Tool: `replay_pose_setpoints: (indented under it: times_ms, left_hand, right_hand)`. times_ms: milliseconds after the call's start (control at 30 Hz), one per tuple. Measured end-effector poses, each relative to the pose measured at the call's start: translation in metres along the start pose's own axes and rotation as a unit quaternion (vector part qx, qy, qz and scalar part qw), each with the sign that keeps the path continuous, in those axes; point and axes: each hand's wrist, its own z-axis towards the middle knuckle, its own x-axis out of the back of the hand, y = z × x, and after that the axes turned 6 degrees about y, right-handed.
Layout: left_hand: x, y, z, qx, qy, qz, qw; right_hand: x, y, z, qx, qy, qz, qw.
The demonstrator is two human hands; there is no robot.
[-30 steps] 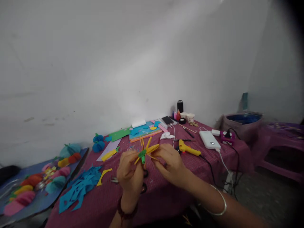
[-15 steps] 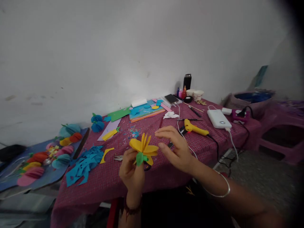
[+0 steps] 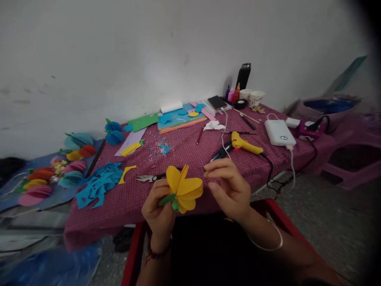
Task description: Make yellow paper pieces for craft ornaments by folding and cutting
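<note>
My left hand (image 3: 159, 208) pinches a yellow paper ornament (image 3: 186, 188) made of several folded paper discs fanned out. Two green paper leaves (image 3: 167, 200) stick out on its near side, toward my fingers. Just right of the ornament, my right hand (image 3: 228, 190) hovers apart from it, fingers loosely bent and spread, with nothing in them. Behind my left hand lie pliers (image 3: 145, 178), their handles partly hidden by the ornament.
A yellow glue gun (image 3: 247, 145) rests at right, near a white power bank (image 3: 279, 133). Blue paper scraps (image 3: 99, 184) lie at left, and finished paper ornaments (image 3: 74, 165) sit beyond. Coloured paper sheets (image 3: 181, 124), a phone (image 3: 217, 102) and paper cups (image 3: 256, 98) stand at the back.
The yellow ornament has turned in my left hand, its leaves now pointing left. My right hand has shifted slightly right and down. The view has tilted, showing more of the red chair.
</note>
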Motion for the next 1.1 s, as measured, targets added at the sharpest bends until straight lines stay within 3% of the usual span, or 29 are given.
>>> replay_pose_setpoints:
  times_ms: [433,700,833,967,1100]
  left_hand:
    - [-0.01,-0.001,-0.005,0.08,-0.01,-0.018,0.997]
    - [-0.006,-0.003,-0.006,0.07,-0.044,-0.021,0.996]
    - [-0.007,-0.004,-0.012,0.091,-0.06,-0.014,0.994]
    - [-0.011,0.0,-0.014,0.021,-0.061,0.008,0.998]
    - [-0.013,0.01,-0.008,-0.046,-0.098,0.05,0.993]
  right_hand:
    - [0.004,0.006,-0.01,-0.028,-0.051,0.058,0.997]
    - [0.0,0.006,-0.006,-0.031,-0.071,0.048,0.996]
    - [-0.003,0.007,-0.011,-0.086,-0.04,0.023,0.995]
    - [-0.006,0.011,-0.018,-0.136,-0.001,0.01,0.991]
    - [-0.003,0.011,-0.014,-0.129,-0.038,0.071,0.988]
